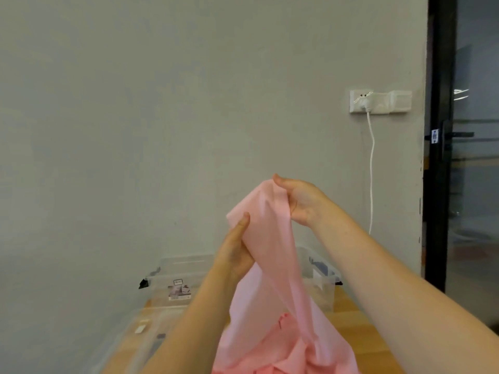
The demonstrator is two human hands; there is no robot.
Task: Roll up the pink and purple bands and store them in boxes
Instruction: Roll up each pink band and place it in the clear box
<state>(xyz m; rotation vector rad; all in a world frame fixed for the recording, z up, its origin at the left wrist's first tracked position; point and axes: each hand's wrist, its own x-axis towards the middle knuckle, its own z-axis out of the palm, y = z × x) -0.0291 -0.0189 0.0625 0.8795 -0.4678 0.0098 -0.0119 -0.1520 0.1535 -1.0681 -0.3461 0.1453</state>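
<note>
Pink band (266, 238) held raised above wooden table (351, 314); right hand (299, 201) pinches its top edge, left hand (235, 252) grips lower, thumb pressed along fabric. Remainder drapes down onto the table.

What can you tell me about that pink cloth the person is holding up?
The pink band looks like thin, smooth, stretchy fabric, pale pink. Both hands lift its upper end: the right hand grips the top, the left hand holds it lower. From there it hangs down in long folds to a crumpled heap on the wooden table.

Wall socket (380, 101), white cord (372, 168), perhaps glass door (469, 147)
</note>
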